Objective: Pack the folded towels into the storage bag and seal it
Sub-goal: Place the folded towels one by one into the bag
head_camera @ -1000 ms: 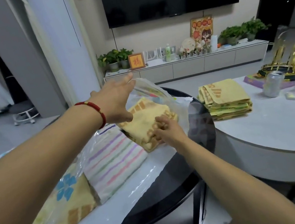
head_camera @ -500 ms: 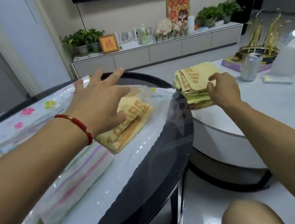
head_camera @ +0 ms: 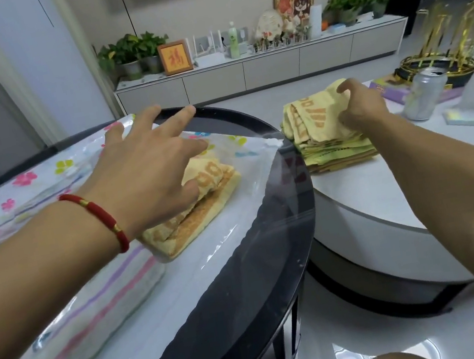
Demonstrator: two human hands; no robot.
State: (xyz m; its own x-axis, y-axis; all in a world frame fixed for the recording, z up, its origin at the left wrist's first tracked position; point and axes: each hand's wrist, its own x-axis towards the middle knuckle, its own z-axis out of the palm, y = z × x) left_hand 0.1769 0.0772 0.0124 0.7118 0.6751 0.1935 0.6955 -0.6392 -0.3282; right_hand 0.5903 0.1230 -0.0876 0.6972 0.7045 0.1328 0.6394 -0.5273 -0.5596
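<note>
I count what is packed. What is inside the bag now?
Inside the bag: a yellow towel and a striped towel. The left arm covers parts; more could be hidden.

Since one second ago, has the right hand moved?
Yes. The right hand left the yellow towel in the clear bag and went right, onto the yellow towel stack.

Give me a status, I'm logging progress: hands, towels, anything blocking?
Left hand open above the storage bag, over the packed yellow towel. Right hand gripping the top towel of the stack. Nothing blocking.
</note>
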